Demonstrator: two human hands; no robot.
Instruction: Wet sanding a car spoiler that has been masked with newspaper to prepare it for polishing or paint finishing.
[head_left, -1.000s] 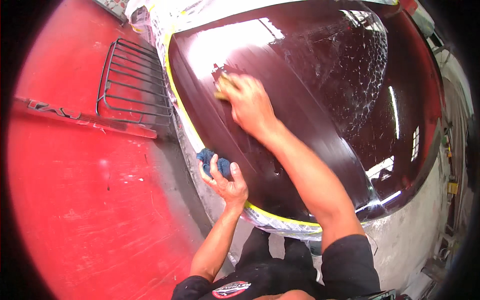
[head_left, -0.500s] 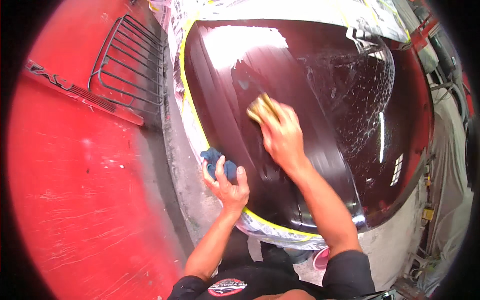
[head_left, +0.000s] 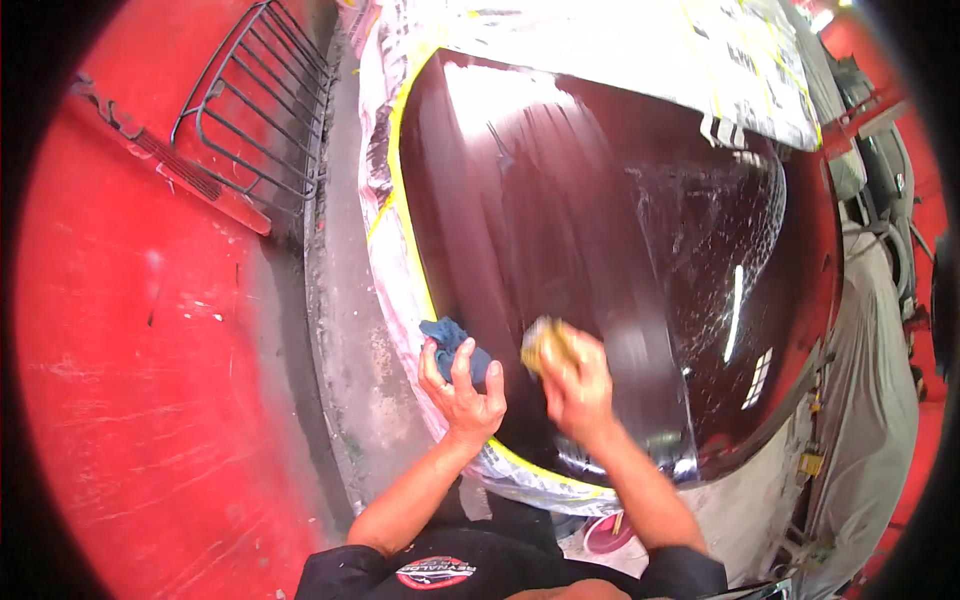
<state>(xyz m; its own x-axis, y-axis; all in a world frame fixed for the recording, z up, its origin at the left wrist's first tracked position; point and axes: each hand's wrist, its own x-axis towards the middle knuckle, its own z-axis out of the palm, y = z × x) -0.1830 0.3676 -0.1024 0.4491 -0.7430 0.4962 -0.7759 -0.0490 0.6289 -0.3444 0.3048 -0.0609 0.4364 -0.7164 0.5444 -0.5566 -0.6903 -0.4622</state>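
Panel: a dark maroon, glossy, curved panel (head_left: 560, 240) is seen; its left part is marked by long dull streaks, its right part by a whitish, net-like film.
Border: the left and near edges are lined with bright yellow tape (head_left: 395, 150); the far edge is covered by white printed masking sheet (head_left: 610, 40).
Surroundings: a scratched red surface (head_left: 150, 360) is found at left, a draped grey cover (head_left: 870, 370) at right.
Hidden part: some near surface is blocked by the hands.
Right hand (head_left: 578, 388): a small yellowish block (head_left: 541, 348) is gripped, over the panel's near middle.
Left hand (head_left: 465, 402): a crumpled dark-blue cloth (head_left: 450, 343) is loosely held, at the panel's left edge.
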